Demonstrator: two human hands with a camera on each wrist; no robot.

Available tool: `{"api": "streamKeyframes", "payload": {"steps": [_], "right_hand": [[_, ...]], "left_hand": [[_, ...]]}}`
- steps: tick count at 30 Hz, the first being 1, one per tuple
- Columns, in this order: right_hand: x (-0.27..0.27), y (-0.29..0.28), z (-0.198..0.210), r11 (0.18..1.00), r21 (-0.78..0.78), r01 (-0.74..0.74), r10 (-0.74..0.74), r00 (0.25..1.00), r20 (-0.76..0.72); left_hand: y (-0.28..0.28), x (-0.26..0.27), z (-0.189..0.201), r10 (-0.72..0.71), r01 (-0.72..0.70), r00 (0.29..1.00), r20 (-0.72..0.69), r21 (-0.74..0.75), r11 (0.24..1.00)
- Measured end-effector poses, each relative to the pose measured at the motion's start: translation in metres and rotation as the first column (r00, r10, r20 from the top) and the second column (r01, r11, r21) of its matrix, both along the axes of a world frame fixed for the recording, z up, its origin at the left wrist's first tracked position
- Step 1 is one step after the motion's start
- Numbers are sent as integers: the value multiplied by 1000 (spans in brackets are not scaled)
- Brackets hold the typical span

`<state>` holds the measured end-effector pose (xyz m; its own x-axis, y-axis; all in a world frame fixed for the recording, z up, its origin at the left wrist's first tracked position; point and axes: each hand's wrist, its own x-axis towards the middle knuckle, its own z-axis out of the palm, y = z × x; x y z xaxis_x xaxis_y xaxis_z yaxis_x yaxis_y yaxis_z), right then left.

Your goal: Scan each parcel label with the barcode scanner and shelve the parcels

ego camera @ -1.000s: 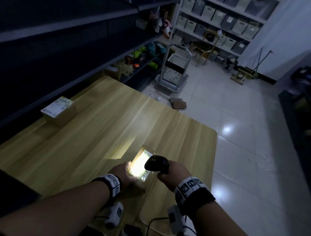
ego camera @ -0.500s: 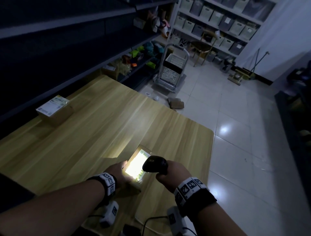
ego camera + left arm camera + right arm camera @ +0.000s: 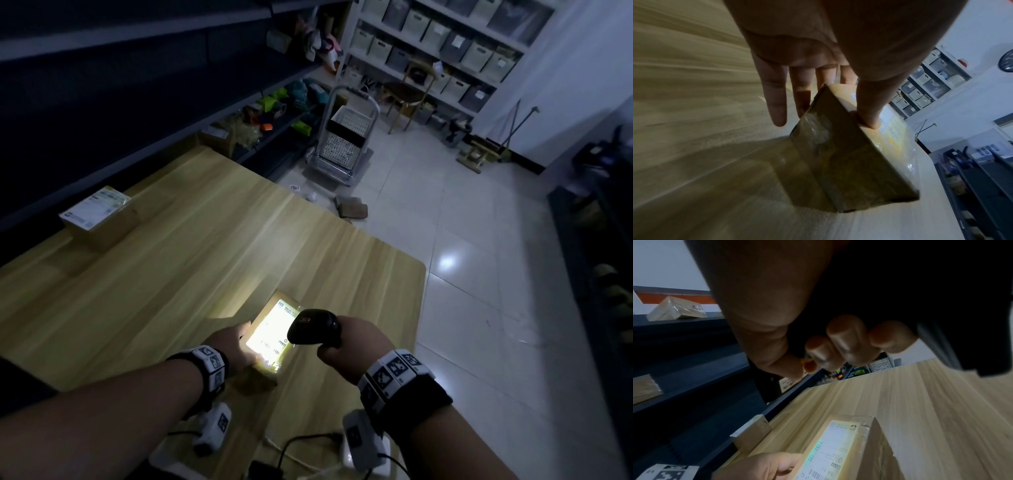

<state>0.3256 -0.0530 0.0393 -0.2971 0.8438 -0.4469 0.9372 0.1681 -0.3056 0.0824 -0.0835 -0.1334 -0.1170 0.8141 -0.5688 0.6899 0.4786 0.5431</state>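
Note:
A small brown parcel [image 3: 260, 377] with a white label [image 3: 274, 329] lies on the wooden table [image 3: 205, 257] near its front right corner. My left hand [image 3: 233, 346] holds its left side, the thumb [image 3: 869, 113] on the top and the fingers [image 3: 777, 105] down the far side of the parcel [image 3: 838, 162]. My right hand [image 3: 352, 346] grips a black barcode scanner [image 3: 311, 330] just right of the parcel. Its light falls brightly on the label [image 3: 830, 451]. A second labelled parcel [image 3: 99, 216] sits at the table's far left.
Dark shelving [image 3: 137, 102] runs along the table's left, with parcels on a shelf [image 3: 678, 308]. A trolley with a basket [image 3: 342, 137] and a cardboard piece [image 3: 352, 210] are on the tiled floor beyond. Cables [image 3: 308, 455] lie at the near edge.
Both hands, the scanner and the lit parcel keep their places; only my head view has shifted slightly.

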Motion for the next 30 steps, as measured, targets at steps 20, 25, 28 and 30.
{"api": "streamKeyframes", "payload": {"steps": [20, 25, 28, 30], "right_hand": [[6, 0, 8, 1000, -19, -15, 16, 999, 46], [7, 3, 7, 999, -27, -20, 21, 998, 59], [7, 4, 6, 1000, -20, -19, 20, 998, 54], [8, 5, 5, 1000, -7, -2, 2, 999, 39]], "left_hand": [[4, 1, -5, 8, -8, 1000, 24, 8, 1000], [7, -1, -8, 14, -14, 999, 44, -5, 1000], [10, -2, -12, 15, -15, 998, 55, -10, 1000], [11, -1, -16, 7, -7, 999, 33, 0, 1000]]}}
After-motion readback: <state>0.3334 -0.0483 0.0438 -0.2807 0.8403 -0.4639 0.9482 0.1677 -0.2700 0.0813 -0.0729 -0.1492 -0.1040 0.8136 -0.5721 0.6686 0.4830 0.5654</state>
